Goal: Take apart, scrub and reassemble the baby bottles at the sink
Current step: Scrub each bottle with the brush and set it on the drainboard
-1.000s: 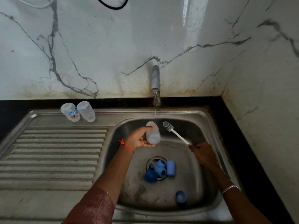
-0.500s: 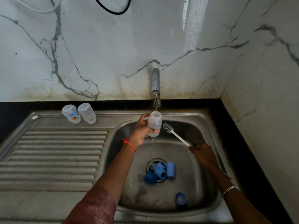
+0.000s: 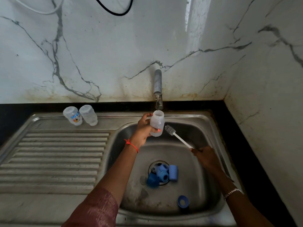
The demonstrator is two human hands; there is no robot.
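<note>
I see my left hand (image 3: 144, 128) wrapped around a small clear plastic baby bottle (image 3: 157, 123). The bottle stands upright with its open mouth right under the grey metal tap (image 3: 157, 84), and a thin stream of water (image 3: 157, 104) runs down into it. My right hand (image 3: 203, 155) is closed around the end of a white bottle brush with grey bristles (image 3: 177, 136). The brush points up and to the left, and its bristle tip sits just beside the bottle, low on its right side. I cannot tell if they touch.

Below my hands is the steel sink bowl (image 3: 205, 128). A pile of blue bottle caps and rings (image 3: 162, 175) lies on the drain, between my two arms. One more blue ring (image 3: 183, 201) lies alone near the front of the bowl.

Two more clear bottles lie upside down on the back edge of the ribbed steel draining board (image 3: 54, 158), to the left. One has a cartoon picture (image 3: 73, 115), the other is plain (image 3: 88, 115). They sit just beside each other, well apart from my hands.
</note>
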